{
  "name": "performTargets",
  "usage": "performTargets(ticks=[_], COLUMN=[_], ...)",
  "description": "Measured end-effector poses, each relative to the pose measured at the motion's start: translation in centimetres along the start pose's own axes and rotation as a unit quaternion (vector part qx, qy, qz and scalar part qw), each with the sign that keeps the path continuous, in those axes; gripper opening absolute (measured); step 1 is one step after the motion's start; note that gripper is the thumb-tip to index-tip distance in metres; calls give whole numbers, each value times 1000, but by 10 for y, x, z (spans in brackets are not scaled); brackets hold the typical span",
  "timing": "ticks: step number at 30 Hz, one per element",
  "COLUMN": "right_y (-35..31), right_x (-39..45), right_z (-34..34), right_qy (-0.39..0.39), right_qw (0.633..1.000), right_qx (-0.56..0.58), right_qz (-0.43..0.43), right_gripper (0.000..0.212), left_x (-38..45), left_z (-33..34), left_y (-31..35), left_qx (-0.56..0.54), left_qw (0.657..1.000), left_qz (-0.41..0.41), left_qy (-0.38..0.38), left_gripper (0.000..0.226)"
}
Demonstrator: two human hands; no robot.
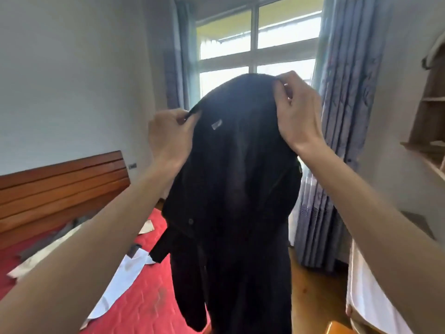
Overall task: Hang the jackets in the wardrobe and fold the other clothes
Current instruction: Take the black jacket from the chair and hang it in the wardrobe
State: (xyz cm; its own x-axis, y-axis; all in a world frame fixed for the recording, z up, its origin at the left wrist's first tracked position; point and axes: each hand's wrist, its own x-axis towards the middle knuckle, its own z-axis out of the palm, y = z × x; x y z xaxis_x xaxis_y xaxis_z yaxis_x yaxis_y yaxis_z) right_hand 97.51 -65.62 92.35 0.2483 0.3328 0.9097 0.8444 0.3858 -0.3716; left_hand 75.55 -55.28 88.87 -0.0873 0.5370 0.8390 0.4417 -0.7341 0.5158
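A black jacket point(238, 179) hangs in the air in front of me, its inside lining and a small white label facing me, sleeves dangling below. My left hand point(169, 136) pinches the top edge on the left side. Higher up, my right hand point(297, 112) pinches the top edge on the right. Both arms are raised. The jacket hides whatever is behind it, and no hanger shows.
A bed with a red quilted cover point(134, 302) lies at lower left, with white and grey clothes point(125, 271) spread on it, and a wooden headboard point(60, 186) behind. A window point(255, 37) with blue curtains point(344, 92) is ahead. Wooden shelves point(431, 116) stand at right.
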Motion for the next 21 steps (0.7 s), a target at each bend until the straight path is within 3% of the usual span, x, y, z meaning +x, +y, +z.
performTargets(ticks=[3,8,11,14,16,21], right_y=[2,-9,-17,-21,-21,-23], right_x=[-19,-43,-58,-72,-82,-104], right_z=[38,109,148,176,191,211], right_qy=[-40,-117,-161,-192,-220,-274], right_qw=[998,989,982,970,960,947], right_qx=[34,84,102,148,171,164], right_qz=[22,12,-4,4,12,-41], right_gripper=[24,22,23,20,19,16], left_x=[-21,-80,-124,-160,-179,-204], left_z=[-17,-36,-45,-53,-58,-84], left_y=[-39,-102,-122,-142,-158,-186], left_qx=[78,232,255,307,344,251], left_qw=[996,971,963,940,917,935], left_qz=[-27,-36,-44,-45,-80,-237], left_qy=[-21,-48,-73,-142,-185,-85], left_gripper=[43,44,38,10,12,9])
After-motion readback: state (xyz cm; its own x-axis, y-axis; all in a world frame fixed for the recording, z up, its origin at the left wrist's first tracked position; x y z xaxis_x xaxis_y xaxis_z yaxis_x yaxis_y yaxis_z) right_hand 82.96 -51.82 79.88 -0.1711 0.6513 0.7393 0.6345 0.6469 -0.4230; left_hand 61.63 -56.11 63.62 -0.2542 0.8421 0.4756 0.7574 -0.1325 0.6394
